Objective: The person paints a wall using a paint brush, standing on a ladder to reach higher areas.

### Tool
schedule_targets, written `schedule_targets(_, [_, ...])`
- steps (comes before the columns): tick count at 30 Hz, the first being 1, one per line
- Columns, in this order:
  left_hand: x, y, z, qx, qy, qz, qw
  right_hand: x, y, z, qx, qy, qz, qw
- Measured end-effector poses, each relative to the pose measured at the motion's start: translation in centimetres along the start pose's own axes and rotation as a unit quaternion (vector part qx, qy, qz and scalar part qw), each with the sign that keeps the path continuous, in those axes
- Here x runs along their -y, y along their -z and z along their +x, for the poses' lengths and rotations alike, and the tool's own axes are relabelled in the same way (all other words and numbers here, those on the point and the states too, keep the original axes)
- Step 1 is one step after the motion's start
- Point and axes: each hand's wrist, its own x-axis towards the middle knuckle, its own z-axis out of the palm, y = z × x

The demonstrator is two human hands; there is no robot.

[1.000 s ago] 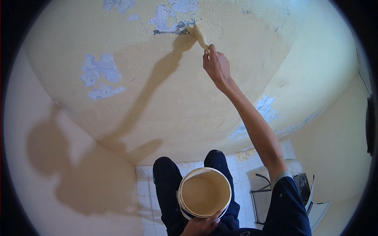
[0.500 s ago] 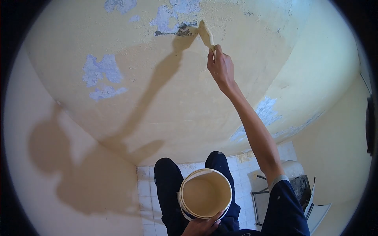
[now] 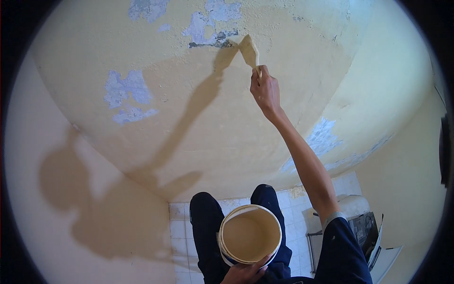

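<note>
My right hand (image 3: 266, 92) is closed around the handle of a paintbrush (image 3: 248, 51), its broad flat head coated in cream paint. The brush tip is at the wall, just right of a dark grey chipped strip (image 3: 213, 42). Low in the view, my left hand (image 3: 245, 273) grips the near side of a white bucket (image 3: 221, 240), partly hidden beneath it. Cream paint (image 3: 251, 233) lies inside the bucket, which sits between my knees.
Peeling pale patches (image 3: 126, 90) mark the cream wall (image 3: 213, 142), and more (image 3: 323, 136) show to the right. Below are white floor tiles (image 3: 178, 229). A metal-legged stand with dark and white items (image 3: 366, 227) is at lower right. My shadow falls across the left side.
The brush and my right hand have moved slightly down along the wall. The whole view has shifted a little. My left hand stays on the bucket.
</note>
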Motion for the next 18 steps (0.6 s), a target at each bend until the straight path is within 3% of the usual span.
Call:
schedule_targets(4, [0.0,-0.3,-0.7,0.046,0.037,-0.002,0.998,0.1,-0.8,1.0,-0.028,0.007,0.023,0.999])
schedule_targets(6, [-0.1,0.2,-0.5,0.124,0.073,-0.018,0.989,0.1,-0.5,1.0,-0.024,0.005,0.013,1.000])
schedule_targets(7, [0.0,0.1,-0.6,0.123,0.072,-0.016,0.990,0.4,-0.1,0.8,-0.035,0.004,0.040,0.999])
schedule_targets(9, [0.5,-1.0,-0.8,0.035,0.030,-0.020,0.999,1.3,0.6,0.7,-0.048,0.013,0.072,0.996])
schedule_targets(12, [1.0,-1.8,-1.1,0.001,0.011,0.013,1.000,2.1,1.0,0.9,-0.040,-0.037,0.107,0.993])
schedule_targets(13, [1.0,-1.5,-1.2,0.004,0.011,0.013,1.000,1.8,0.4,1.2,-0.036,-0.030,0.085,0.995])
schedule_targets(15, [0.3,-0.6,-1.3,0.101,0.080,-0.022,0.991,1.6,0.2,1.1,-0.033,-0.025,0.063,0.997])
schedule_targets(18, [1.1,-1.5,-1.7,0.048,0.038,-0.008,0.998,2.1,-0.1,0.8,-0.022,0.009,0.055,0.998])
